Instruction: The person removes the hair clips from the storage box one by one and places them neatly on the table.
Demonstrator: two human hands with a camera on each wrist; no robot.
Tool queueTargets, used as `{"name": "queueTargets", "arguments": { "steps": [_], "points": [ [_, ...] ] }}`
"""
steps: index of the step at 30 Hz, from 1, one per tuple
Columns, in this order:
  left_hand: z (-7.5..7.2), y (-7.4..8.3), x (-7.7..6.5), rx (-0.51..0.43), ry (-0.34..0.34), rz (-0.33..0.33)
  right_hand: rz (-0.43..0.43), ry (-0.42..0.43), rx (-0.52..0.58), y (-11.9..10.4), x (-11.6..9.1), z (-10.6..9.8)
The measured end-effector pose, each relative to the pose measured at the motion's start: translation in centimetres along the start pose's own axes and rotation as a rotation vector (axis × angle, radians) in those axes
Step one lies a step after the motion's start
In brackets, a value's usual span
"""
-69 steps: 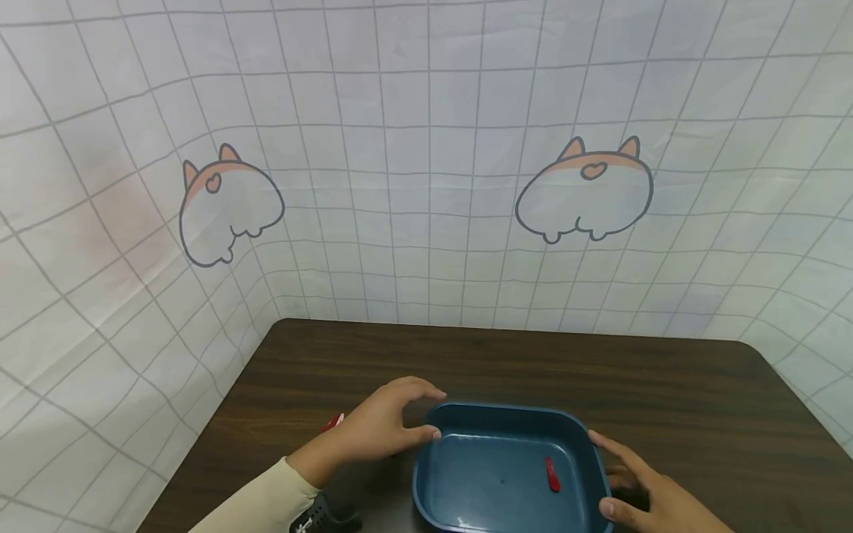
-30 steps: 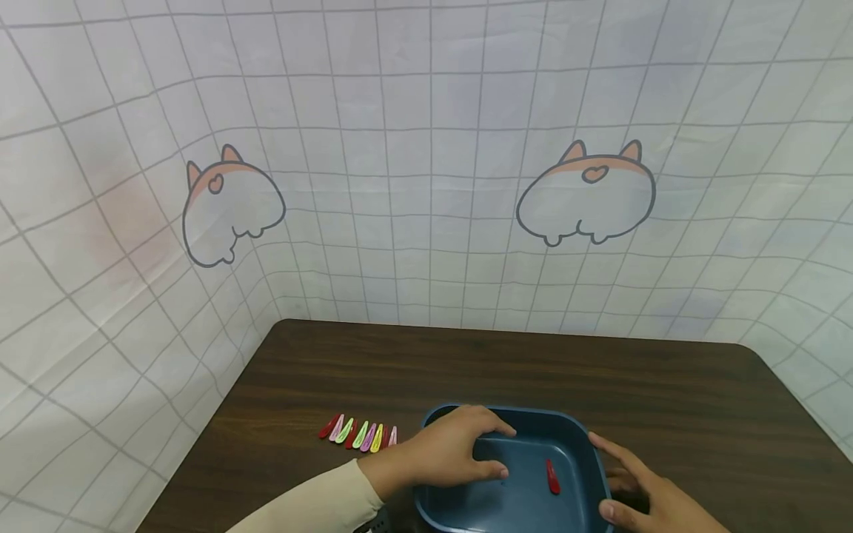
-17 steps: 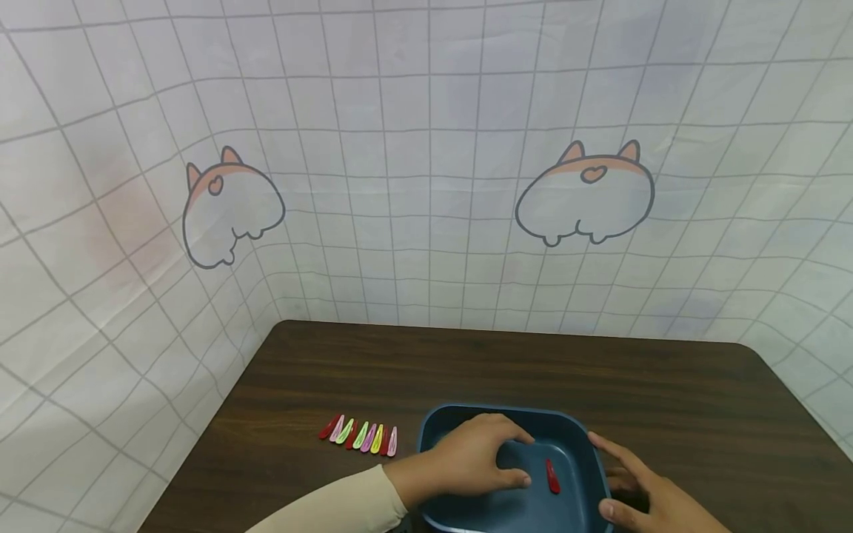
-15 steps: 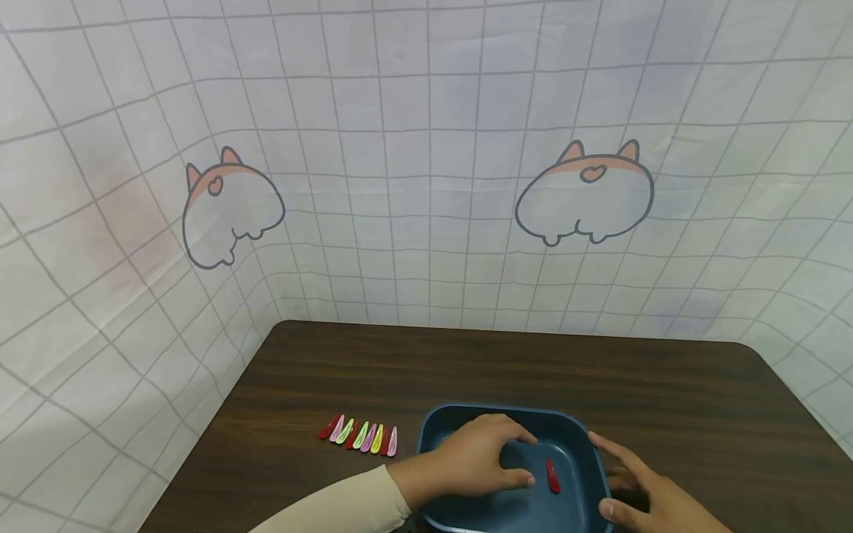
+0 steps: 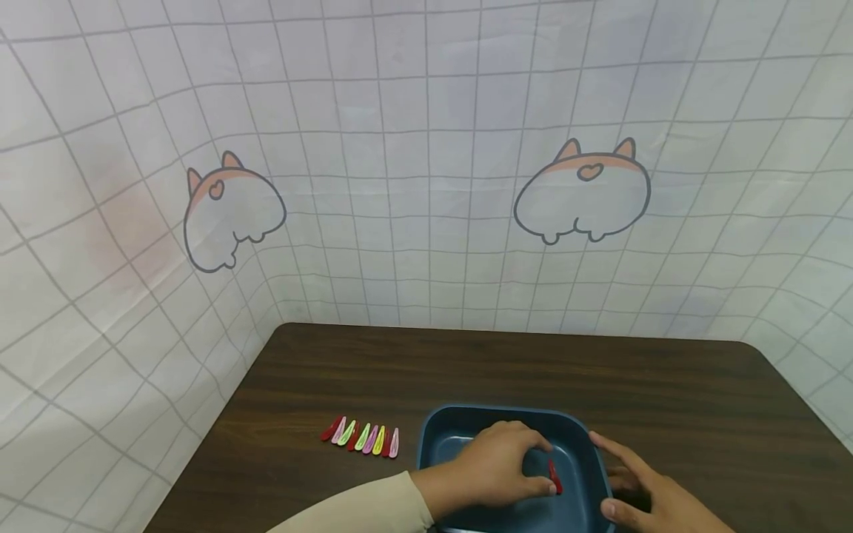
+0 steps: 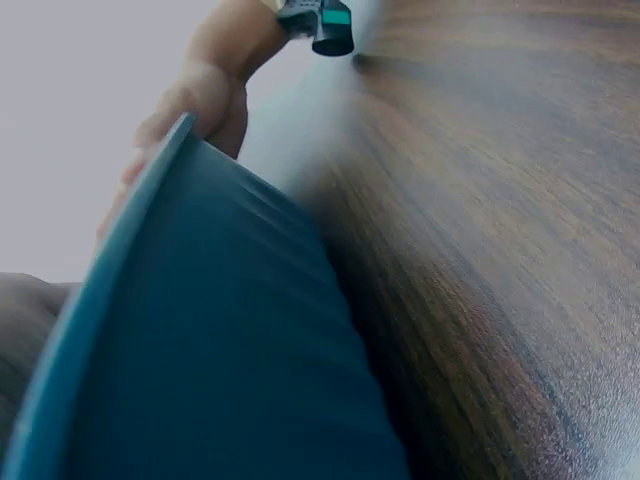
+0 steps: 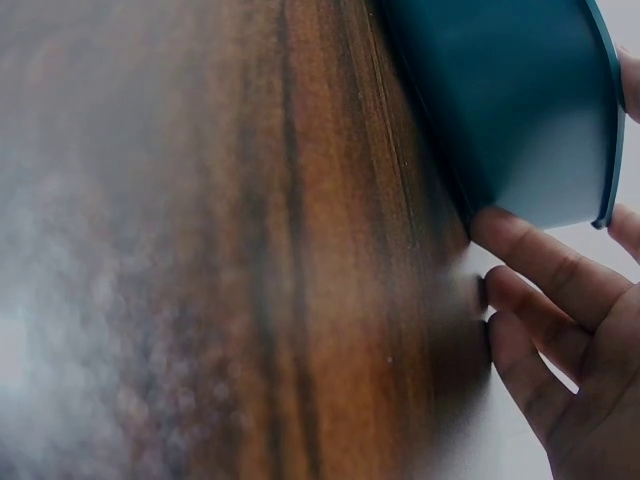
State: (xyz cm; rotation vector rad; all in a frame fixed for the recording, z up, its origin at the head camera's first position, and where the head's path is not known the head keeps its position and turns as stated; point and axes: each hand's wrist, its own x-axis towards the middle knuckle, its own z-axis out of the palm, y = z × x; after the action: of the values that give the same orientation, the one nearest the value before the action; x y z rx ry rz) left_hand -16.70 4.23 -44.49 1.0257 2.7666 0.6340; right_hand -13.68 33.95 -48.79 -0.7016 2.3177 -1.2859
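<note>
A red snap hair clip (image 5: 554, 477) lies inside the blue plastic bin (image 5: 460, 407), toward its right side. Over the bin floor, my left hand (image 5: 493, 466) reaches in from the left, thumb and forefinger spread apart on either side of the clip. The thumb tip overlaps the clip's lower end. My right hand (image 5: 646, 488) rests against the bin's right outer wall, its forefinger along the rim. In the right wrist view, extended fingers (image 7: 545, 260) of that hand meet the bin's lower corner. The left wrist view has mostly the bin's outer wall (image 6: 230, 330); the left fingers are out of it.
Left of the bin, several snap hair clips (image 5: 363, 438) in red, pink, green, purple and yellow lie in a row on the dark wooden table (image 5: 373, 363). A white grid-patterned curtain (image 5: 400, 185) hangs behind the table and along both sides.
My left hand has moved right, from the bin's left rim across to the red clip, uncovering the row of clips. The right hand has stayed at the bin's right wall.
</note>
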Motion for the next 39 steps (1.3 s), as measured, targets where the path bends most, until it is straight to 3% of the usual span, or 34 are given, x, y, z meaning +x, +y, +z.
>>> {"name": "queueTargets", "arguments": {
  "steps": [11, 22, 27, 32, 39],
  "points": [
    [1.1, -0.3, 0.1, 0.117, -0.13, 0.088, -0.018, -0.044, 0.148, 0.2, 0.0, 0.0],
    [1.3, -0.7, -0.1, 0.178, -0.229, 0.068, 0.007, -0.029, 0.106, 0.1, -0.1, 0.0],
    [1.2, -0.9, -0.2, 0.147, -0.171, 0.039, 0.008, -0.028, 0.128, 0.0, 0.0, 0.1],
    [1.1, -1.3, -0.1, 0.146, -0.092, 0.02, 0.014, -0.004, 0.07, -0.1, 0.0, 0.1],
    [1.1, -1.4, -0.1, 0.154, -0.066, -0.004, 0.023, -0.001, 0.073, -0.2, 0.0, 0.2]
  ]
}}
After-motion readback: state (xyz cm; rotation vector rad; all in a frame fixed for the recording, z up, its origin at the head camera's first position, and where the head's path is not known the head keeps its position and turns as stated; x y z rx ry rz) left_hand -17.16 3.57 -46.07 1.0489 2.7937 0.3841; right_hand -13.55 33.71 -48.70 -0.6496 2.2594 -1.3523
